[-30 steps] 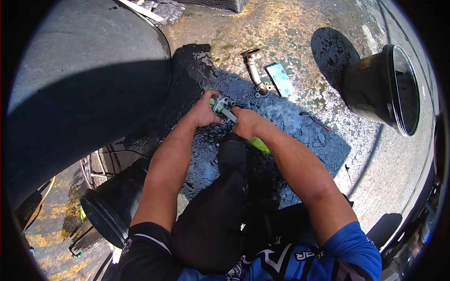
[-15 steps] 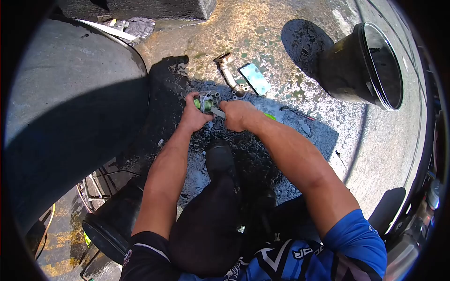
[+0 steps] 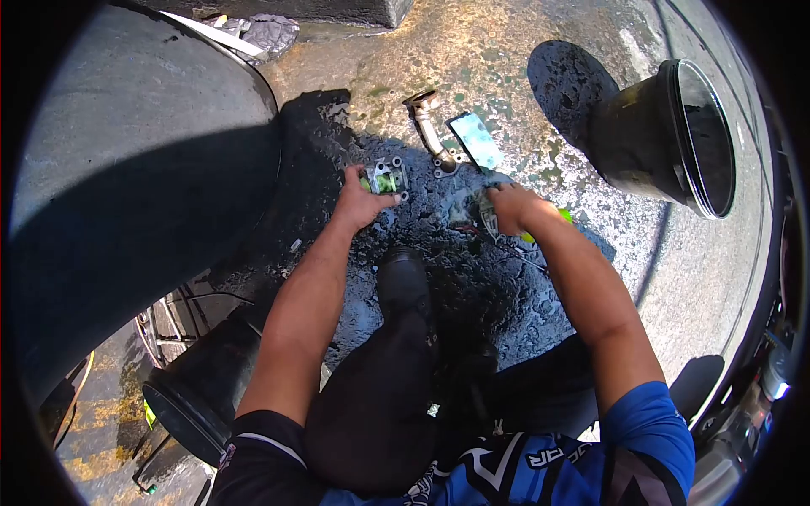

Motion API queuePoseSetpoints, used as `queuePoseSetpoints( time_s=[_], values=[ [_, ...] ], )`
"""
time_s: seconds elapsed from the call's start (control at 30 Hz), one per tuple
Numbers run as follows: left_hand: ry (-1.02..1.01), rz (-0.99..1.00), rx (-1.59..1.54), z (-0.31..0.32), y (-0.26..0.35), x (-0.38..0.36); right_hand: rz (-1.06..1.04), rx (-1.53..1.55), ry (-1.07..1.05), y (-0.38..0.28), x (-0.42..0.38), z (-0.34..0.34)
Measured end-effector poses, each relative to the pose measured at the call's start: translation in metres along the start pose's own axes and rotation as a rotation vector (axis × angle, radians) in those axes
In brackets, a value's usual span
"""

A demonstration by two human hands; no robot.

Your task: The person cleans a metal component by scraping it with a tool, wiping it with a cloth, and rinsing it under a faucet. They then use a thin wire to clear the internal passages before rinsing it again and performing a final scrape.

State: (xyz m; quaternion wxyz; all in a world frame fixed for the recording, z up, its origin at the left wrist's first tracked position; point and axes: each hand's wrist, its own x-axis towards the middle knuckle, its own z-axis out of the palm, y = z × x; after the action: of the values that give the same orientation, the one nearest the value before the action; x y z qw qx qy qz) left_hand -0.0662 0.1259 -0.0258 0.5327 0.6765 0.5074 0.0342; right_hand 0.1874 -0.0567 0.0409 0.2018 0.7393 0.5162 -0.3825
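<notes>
My left hand (image 3: 361,201) grips a small metal part with green patches (image 3: 386,179) and holds it just above the wet dark ground. My right hand (image 3: 511,207) has swung out to the right; it is closed on a thin tool with a bright green handle (image 3: 548,221) that sticks out past the wrist. Its tip rests low over the wet ground. Just beyond both hands lie a bent metal pipe with flanges (image 3: 430,131) and a flat bluish rectangular plate (image 3: 476,140).
A black bucket (image 3: 675,139) lies on its side at the right. A large grey rounded surface (image 3: 135,169) fills the left. Another black round container (image 3: 190,392) sits at lower left. My black boot (image 3: 403,282) stands below the hands. Crumpled rag and a white strip (image 3: 270,34) lie at the top.
My right hand has left the metal part and moved right with the green-handled tool. My left hand still holds the part in nearly the same spot.
</notes>
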Motion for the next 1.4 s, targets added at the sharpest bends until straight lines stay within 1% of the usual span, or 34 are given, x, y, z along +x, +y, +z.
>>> queuePoseSetpoints(
  time_s=[0.03, 0.07, 0.13, 0.17, 0.2, 0.23, 0.27, 0.3, 0.33, 0.4, 0.43, 0.53, 0.57, 0.6, 0.67, 0.73, 0.87, 0.9, 0.93, 1.0, 1.03, 1.07, 1.1, 1.13, 1.17, 1.2, 1.27, 1.33, 1.37, 1.4],
  values=[
    [-0.004, -0.008, -0.041, 0.001, -0.002, 0.000, -0.002, 0.109, 0.076, 0.006, 0.011, -0.008],
    [-0.026, -0.067, -0.146, 0.002, -0.005, 0.001, -0.001, 0.223, 0.154, 0.011, 0.023, -0.016],
    [-0.070, -0.168, -0.351, 0.006, -0.017, 0.013, 0.093, 0.419, 0.416, 0.021, 0.064, -0.017],
    [-0.096, -0.279, -0.399, 0.001, 0.001, 0.004, 0.136, 0.424, 0.467, 0.020, 0.079, -0.016],
    [-0.111, -0.323, -0.472, 0.000, 0.003, 0.007, 0.177, 0.427, 0.515, 0.015, 0.093, -0.013],
    [-0.126, -0.369, -0.546, -0.001, 0.003, 0.010, 0.201, 0.395, 0.384, 0.007, 0.102, -0.014],
    [-0.141, -0.423, -0.620, -0.002, 0.001, 0.012, 0.238, 0.320, 0.362, -0.003, 0.109, -0.008],
    [-0.106, -0.453, -0.635, -0.001, 0.004, 0.011, 0.271, 0.404, 0.367, -0.008, 0.109, -0.006],
    [-0.122, -0.465, -0.657, -0.002, 0.006, 0.010, 0.304, 0.487, 0.368, -0.012, 0.108, -0.005],
    [-0.154, -0.484, -0.707, -0.003, 0.009, 0.009, 0.242, 0.666, 0.317, -0.003, 0.104, -0.010],
    [-0.157, -0.467, -0.741, -0.004, 0.009, 0.008, 0.213, 0.753, 0.292, 0.002, 0.102, -0.012],
    [-0.227, -0.435, -0.815, -0.002, 0.003, 0.007, 0.142, 0.582, 0.471, -0.005, 0.072, -0.010],
    [-0.248, -0.436, -0.845, 0.002, 0.001, 0.009, 0.028, 0.600, 0.529, -0.005, 0.080, -0.003],
    [-0.265, -0.437, -0.875, 0.004, 0.002, 0.009, 0.078, 0.654, 0.379, -0.016, 0.071, -0.014],
    [-0.262, -0.440, -0.941, 0.006, 0.001, 0.008, 0.082, 0.791, 0.479, -0.014, 0.082, -0.006],
    [-0.233, -0.442, -1.010, 0.008, 0.007, 0.004, 0.124, 1.057, 0.521, -0.006, 0.081, -0.006],
    [-0.280, -0.268, -1.022, 0.004, 0.021, -0.002, 0.179, 0.919, 0.606, -0.017, 0.091, 0.017],
    [-0.298, -0.259, -1.030, 0.004, 0.024, -0.003, 0.324, 0.648, 0.764, -0.026, 0.095, 0.020],
    [-0.352, -0.231, -1.052, 0.003, 0.025, -0.005, 0.491, 0.705, 0.672, -0.028, 0.100, 0.020],
    [-0.453, -0.194, -1.091, -0.002, 0.022, -0.011, 0.411, 0.932, 0.544, -0.023, 0.109, 0.017],
    [-0.411, -0.196, -1.119, -0.002, 0.023, -0.016, 0.314, 1.094, 0.555, -0.025, 0.097, 0.007],
    [-0.426, -0.212, -1.142, -0.005, 0.021, -0.017, 0.217, 1.255, 0.565, -0.027, 0.083, -0.003],
    [-0.442, -0.223, -1.167, -0.006, 0.019, -0.015, 0.081, 1.253, 0.698, -0.021, 0.102, 0.013],
    [-0.462, -0.230, -1.194, -0.006, 0.018, -0.012, 0.004, 1.111, 0.750, -0.030, 0.082, -0.002],
    [-0.415, -0.226, -1.164, -0.003, 0.021, -0.013, -0.067, 0.966, 0.798, -0.052, 0.037, -0.035],
    [-0.455, -0.225, -1.224, -0.002, 0.024, -0.012, -0.134, 0.817, 0.851, -0.074, 0.008, -0.056],
    [-0.550, -0.214, -1.335, 0.000, 0.035, -0.010, -0.392, 0.348, 0.798, -0.107, 0.002, -0.056],
    [-0.493, -0.234, -1.459, 0.006, 0.051, -0.014, -0.413, 0.350, 0.754, -0.117, 0.009, -0.064],
    [-0.462, -0.247, -1.520, 0.008, 0.059, -0.017, -0.407, 0.374, 0.795, -0.122, 0.011, -0.068],
    [-0.427, -0.267, -1.580, 0.010, 0.062, -0.017, -0.410, 0.380, 0.780, -0.124, 0.012, -0.074]
  ],
)
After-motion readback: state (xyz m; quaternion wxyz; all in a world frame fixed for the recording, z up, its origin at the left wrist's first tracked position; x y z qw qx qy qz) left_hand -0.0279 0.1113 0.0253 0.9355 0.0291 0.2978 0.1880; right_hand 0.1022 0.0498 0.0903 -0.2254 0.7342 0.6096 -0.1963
